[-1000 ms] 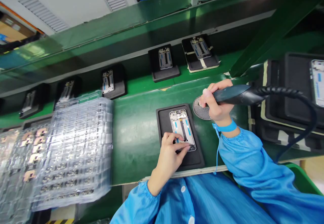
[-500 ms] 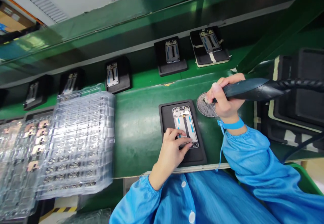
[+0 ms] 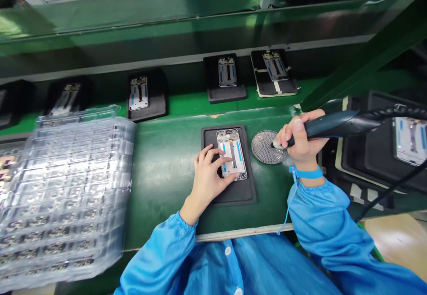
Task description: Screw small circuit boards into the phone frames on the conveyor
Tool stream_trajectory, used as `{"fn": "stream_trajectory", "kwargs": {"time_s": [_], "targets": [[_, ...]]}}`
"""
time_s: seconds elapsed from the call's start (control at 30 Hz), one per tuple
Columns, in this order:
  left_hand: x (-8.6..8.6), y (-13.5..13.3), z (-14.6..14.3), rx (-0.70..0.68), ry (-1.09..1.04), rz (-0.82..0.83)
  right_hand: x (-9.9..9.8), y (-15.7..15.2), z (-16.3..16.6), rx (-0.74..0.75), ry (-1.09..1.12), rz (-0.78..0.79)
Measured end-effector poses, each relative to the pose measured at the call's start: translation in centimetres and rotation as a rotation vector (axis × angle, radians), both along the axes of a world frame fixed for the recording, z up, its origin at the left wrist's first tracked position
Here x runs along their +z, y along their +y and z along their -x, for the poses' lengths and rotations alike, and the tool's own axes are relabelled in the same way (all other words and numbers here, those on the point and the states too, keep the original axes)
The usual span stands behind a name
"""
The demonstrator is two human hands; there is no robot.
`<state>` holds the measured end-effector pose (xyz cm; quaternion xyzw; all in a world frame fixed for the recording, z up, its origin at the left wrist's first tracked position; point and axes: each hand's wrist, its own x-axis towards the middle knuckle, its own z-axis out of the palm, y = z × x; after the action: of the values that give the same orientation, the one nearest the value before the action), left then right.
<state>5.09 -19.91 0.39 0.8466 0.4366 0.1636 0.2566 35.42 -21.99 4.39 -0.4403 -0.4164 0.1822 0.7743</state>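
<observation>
Steadying the phone frame [image 3: 233, 148] in its black holder [image 3: 209, 137], mid-bench on the green belt [image 3: 167, 170], with the left hand [image 3: 207, 177]. Pressing with fingers spread and lightly bent on the frame's lower left, grasping nothing. Gripping the corded driver [image 3: 333, 124] in the right hand [image 3: 300, 141], with fingers wrapped shut round its barrel. Dipping its tip into the round mesh dish [image 3: 262, 148] just beside the holder. Probably best: pressing evenly for a flat seating, lowering the tip squarely, lifting slowly, minding the cable. Noting stacked clear trays [image 3: 66, 188] well apart at left.
</observation>
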Motion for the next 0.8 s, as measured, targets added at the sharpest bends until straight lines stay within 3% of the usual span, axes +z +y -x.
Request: {"fn": "stream_trajectory", "kwargs": {"time_s": [0.4, 0.8], "targets": [[-0.45, -0.35, 0.0, -0.006, -0.062, -0.016, -0.13, 0.32, -0.2, -0.047, 0.005, 0.054], [-0.38, -0.48, -0.15, -0.013, -0.06, -0.009, -0.29, -0.1, 0.06, 0.032, -0.064, 0.072]]}}
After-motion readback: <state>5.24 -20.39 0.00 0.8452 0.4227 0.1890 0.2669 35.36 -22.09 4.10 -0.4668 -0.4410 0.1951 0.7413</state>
